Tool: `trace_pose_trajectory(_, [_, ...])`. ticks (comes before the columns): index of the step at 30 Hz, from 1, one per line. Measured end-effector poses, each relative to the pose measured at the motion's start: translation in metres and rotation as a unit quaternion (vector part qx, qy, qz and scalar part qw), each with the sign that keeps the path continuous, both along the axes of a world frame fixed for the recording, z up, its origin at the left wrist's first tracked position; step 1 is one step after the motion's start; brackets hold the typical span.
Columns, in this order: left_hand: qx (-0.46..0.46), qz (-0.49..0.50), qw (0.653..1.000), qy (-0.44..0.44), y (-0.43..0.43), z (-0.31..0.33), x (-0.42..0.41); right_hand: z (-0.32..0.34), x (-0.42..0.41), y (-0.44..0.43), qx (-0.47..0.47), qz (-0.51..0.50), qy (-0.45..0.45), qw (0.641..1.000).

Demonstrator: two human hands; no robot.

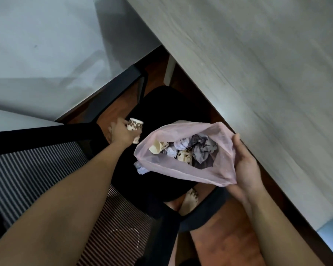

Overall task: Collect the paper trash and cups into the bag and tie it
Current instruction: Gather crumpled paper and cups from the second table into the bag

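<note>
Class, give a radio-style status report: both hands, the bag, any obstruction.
Left hand grips paper cup. Right hand holds pink bag open; cups and crumpled paper inside, untied. Nothing between cup and bag mouth.

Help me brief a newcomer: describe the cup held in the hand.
Find the black chair seat beside the grey table. Above it, left of the open pink bag, the left hand grips a brown-patterned paper cup. Unlike the cups inside the bag, it's held outside.

The left grip (123, 132) holds paper cups (136, 124) beside the pink bag (181, 169), whose rim the right grip (246, 167) holds.
</note>
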State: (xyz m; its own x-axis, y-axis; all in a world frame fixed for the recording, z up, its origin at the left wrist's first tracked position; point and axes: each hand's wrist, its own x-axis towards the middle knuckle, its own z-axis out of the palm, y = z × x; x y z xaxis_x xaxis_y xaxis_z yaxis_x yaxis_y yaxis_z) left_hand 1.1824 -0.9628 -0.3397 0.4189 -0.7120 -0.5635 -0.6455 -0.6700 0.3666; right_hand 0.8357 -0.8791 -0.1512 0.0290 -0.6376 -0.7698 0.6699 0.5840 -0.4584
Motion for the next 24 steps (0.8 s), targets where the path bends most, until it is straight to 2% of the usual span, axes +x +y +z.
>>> trace_pose_trajectory(2, [-0.031, 0.062, 0.98, 0.188, -0.009, 0.039, -0.008, 0.002, 0.002, 0.0, 0.009, -0.006, 0.005, 1.0])
trace_pose_trajectory(4, [0.008, 0.099, 0.917, 0.386, -0.014, 0.078, -0.018, 0.002, 0.004, -0.001, 0.016, -0.007, 0.022, 1.0])
trace_pose_trajectory(5, [0.038, 0.093, 0.885, 0.454, -0.014, 0.089, -0.02, 0.001, 0.005, -0.002, 0.019, -0.014, 0.029, 0.999])
trace_pose_trajectory(8, [0.142, 0.042, 0.83, 0.537, -0.005, 0.112, -0.037, 0.0, 0.006, -0.003, 0.021, -0.013, 0.021, 0.999])
trace_pose_trajectory(10, [0.195, -0.031, 0.832, 0.519, 0.003, 0.121, -0.057, 0.002, 0.011, -0.005, 0.021, -0.006, -0.001, 1.0])
trace_pose_trajectory(14, [0.193, -0.195, 0.882, 0.383, 0.018, 0.117, -0.102, -0.001, 0.018, -0.004, 0.017, -0.005, -0.03, 0.999])
trace_pose_trajectory(16, [0.189, -0.203, 0.883, 0.378, 0.022, 0.115, -0.115, -0.002, 0.02, -0.004, 0.02, -0.002, -0.02, 1.0])
trace_pose_trajectory(18, [0.194, -0.167, 0.887, 0.384, 0.021, 0.113, -0.117, -0.005, 0.019, -0.004, 0.018, 0.001, -0.003, 1.0])
trace_pose_trajectory(19, [0.173, -0.146, 0.899, 0.376, 0.019, 0.114, -0.115, -0.007, 0.018, -0.003, 0.019, 0.001, 0.009, 1.0])
trace_pose_trajectory(21, [0.069, -0.089, 0.935, 0.335, 0.016, 0.11, -0.101, -0.011, 0.016, -0.003, 0.019, -0.007, 0.019, 1.0])
trace_pose_trajectory(24, [-0.113, -0.033, 0.979, 0.169, 0.015, 0.088, -0.063, -0.015, 0.013, -0.002, 0.009, -0.014, 0.01, 1.0])
